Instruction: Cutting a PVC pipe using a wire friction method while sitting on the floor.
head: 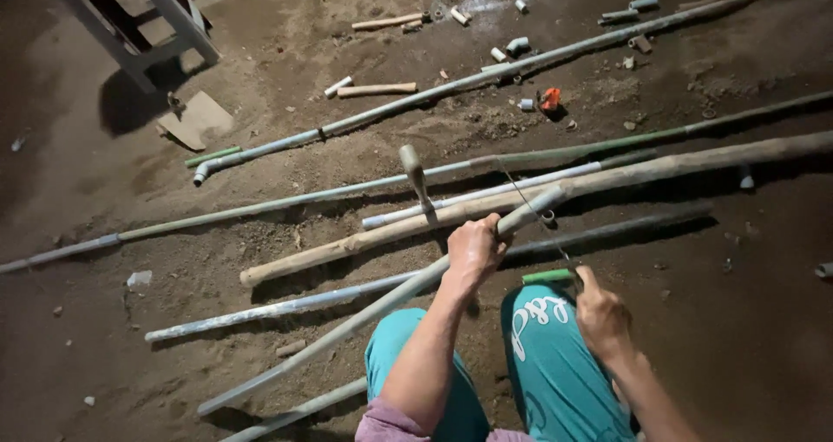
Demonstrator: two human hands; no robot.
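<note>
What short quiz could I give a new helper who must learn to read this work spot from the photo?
1. True or false: the left hand grips a grey pipe.
2. The right hand holds a tool with a handle that is A) red B) green C) white.
3. What lies behind the grey pipe: a thick ____ pole.

Key: 1 true; 2 B, the green handle; 3 wooden.

White stool (139, 26) stands top left; cardboard scrap (198, 118) beside it; orange fitting (550, 100) lies on dirt.
</note>
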